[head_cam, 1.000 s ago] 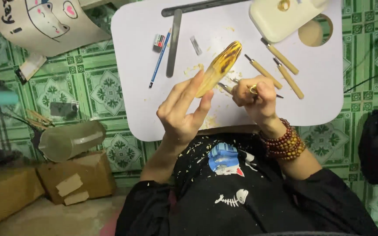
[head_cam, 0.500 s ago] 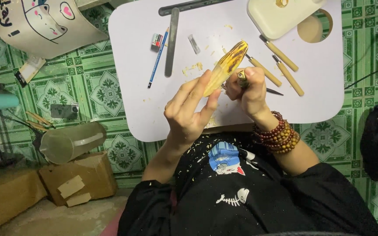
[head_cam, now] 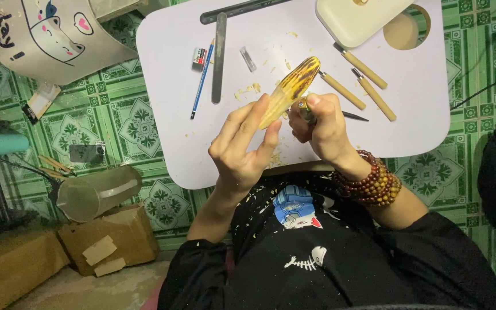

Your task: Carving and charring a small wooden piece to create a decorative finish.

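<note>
My left hand [head_cam: 241,146] grips the lower end of a long yellow-brown carved wooden piece [head_cam: 291,89], held tilted above the small white table [head_cam: 173,143]. My right hand [head_cam: 321,123], with brown bead bracelets [head_cam: 371,183] on its wrist, is closed on a carving tool [head_cam: 305,109] pressed against the side of the wood. A dark blade tip [head_cam: 356,117] pokes out to the right of that hand. Wood shavings lie on the table and on my black shirt.
On the table lie three wooden-handled carving tools [head_cam: 368,83], a blue pencil [head_cam: 202,80], a long grey file [head_cam: 220,57], an eraser [head_cam: 200,56], a cream case [head_cam: 357,20]. A clear jug [head_cam: 96,192] and cardboard boxes [head_cam: 107,241] sit on the green tiled floor at left.
My right hand has shifted slightly up along the wood, with the tool still against it. The left hand keeps its grip, and the piece stays tilted the same way.
</note>
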